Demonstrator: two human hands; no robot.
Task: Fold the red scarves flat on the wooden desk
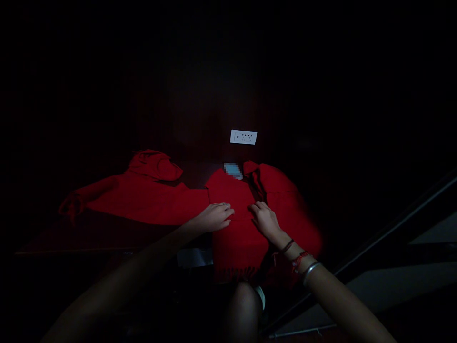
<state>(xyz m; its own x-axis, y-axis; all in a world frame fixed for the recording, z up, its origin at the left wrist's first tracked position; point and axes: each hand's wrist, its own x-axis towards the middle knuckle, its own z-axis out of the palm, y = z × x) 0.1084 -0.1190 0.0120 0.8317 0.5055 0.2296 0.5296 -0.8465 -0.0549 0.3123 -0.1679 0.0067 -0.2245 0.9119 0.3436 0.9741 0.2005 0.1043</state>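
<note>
A red fringed scarf [235, 240] lies on a dark table, its tasselled end hanging toward me over the near edge. My left hand [214, 217] rests on the scarf's left side with its fingers stretched out and a little apart. Across from it, my right hand [266, 219] has its fingers bent onto the cloth near the right edge, closed on it. A crease runs across the scarf between both hands. More red cloth [143, 197] stretches to the left, bunched at its far end, and another red heap [289, 209] lies beyond my right hand.
A white power socket [243, 137] is set in the dark surface behind. Near the scarf's far end lies a small pale blurred item [233, 171]. The table's near edge [71, 251] shows at left, and a knee [244, 305] is below. Most surroundings are too dark to make out.
</note>
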